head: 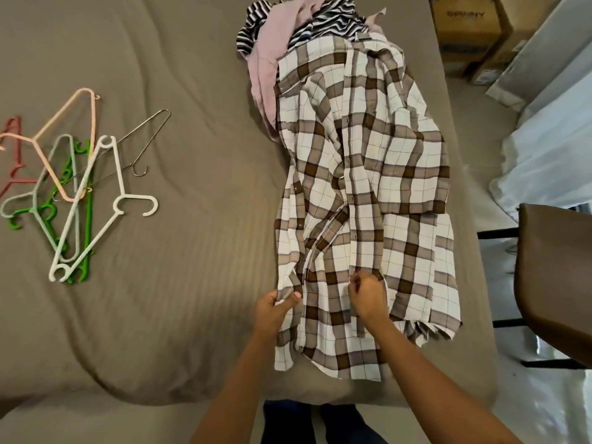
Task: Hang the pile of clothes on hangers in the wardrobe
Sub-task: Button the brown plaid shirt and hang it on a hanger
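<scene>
Left grip [278,307] and right grip [366,298] sit on the near hem of the plaid shirt [358,174]. It lies front-up and lengthwise on the bed [179,283], collar at the far end. Left grip: thumb and fingers pinched on the shirt's loose front edge. Right grip: fingers curled tight on the button strip, clamped on cloth. Could be buttoning or unbuttoning, can't tell which. My read: the shirt is spread flat so the front gets sorted before a hanger goes in. It tops the pile, so it's first up. Nothing is hung yet and the wardrobe is not in view. Hangers [80,200] lie heaped well to the left, off the clothes but within reach. Counts: 2 grips, both on 1 shirt. Under it is 1 pink garment [266,75]. Black-and-white striped cloth [330,25] shows in two patches, so 1 or 2 pieces, unclear. Hangers, at least 6: white, peach, dark pink, pale grey, green, wire. They are tangled, so possibly more. Right of the bed: 1 chair [557,283], 2 cardboard boxes [464,30].
</scene>
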### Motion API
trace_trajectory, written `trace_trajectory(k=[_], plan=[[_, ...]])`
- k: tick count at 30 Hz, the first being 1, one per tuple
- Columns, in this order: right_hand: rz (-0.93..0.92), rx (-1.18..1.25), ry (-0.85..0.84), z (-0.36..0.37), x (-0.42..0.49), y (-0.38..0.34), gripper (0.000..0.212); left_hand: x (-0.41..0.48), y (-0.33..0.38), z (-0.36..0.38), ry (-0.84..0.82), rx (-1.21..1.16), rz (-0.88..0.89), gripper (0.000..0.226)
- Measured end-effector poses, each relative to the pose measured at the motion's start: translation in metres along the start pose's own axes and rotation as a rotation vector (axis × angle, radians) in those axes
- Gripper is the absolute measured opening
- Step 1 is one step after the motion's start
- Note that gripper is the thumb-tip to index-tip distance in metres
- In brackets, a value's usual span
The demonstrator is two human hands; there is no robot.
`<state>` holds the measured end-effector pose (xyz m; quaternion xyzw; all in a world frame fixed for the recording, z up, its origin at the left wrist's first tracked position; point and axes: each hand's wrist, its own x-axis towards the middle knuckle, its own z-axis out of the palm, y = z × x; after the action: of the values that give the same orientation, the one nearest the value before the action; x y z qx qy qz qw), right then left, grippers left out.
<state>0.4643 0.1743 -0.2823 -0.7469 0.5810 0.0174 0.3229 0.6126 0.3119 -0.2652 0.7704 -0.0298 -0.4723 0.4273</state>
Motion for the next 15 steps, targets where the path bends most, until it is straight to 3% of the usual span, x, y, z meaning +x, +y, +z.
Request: trace_trajectory(k=[4,6,10,15], plan=[[0.018,-0.162,-0.05,0.001,0.003,0.0,0.039,-0.004,0.005,0.001,-0.054,-0.156,-0.064,0.022],[0.044,-0.166,-0.013,0.001,0.009,-0.004,0.035,-0.006,0.009,0.004,-0.05,-0.225,-0.082,0.02],[0.212,0.274,0.166,-0.005,0.003,-0.003,0.014,-0.013,0.016,0.006,-0.031,-0.309,-0.143,0.013],[0.174,0.605,0.017,-0.013,-0.031,0.001,0.016,-0.026,0.025,0.007,-0.112,-0.255,-0.162,0.022]])
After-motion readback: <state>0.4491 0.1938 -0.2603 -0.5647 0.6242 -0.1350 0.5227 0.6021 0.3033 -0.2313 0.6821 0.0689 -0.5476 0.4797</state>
